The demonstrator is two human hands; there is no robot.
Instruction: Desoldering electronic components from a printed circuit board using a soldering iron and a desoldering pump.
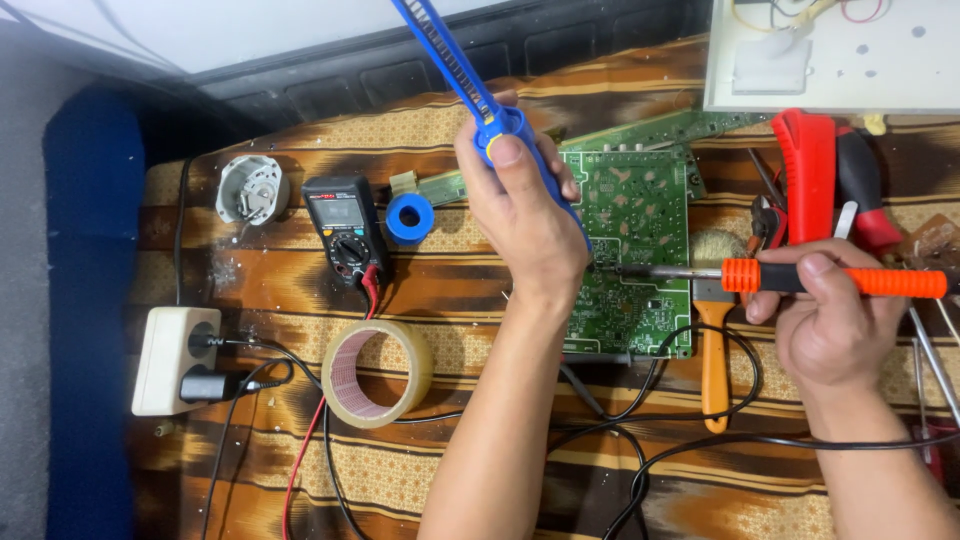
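My left hand point(525, 215) grips a blue desoldering pump point(470, 85), its plunger end pointing up and left and its nozzle down over a green circuit board point(640, 215). My right hand point(830, 315) holds a soldering iron with an orange handle point(850, 281); its metal tip point(640, 270) reaches left across the board and meets the left hand near the board's left edge. The board lies flat on a brown patterned cloth point(460, 290).
Left of the board lie a black multimeter point(345, 225), a blue solder spool point(409, 218), a roll of brown tape point(378, 372), a white round part point(251, 190) and a white power strip point(175, 358). An orange-handled brush point(712, 360), red tools point(810, 175) and black cables point(650, 440) sit at right.
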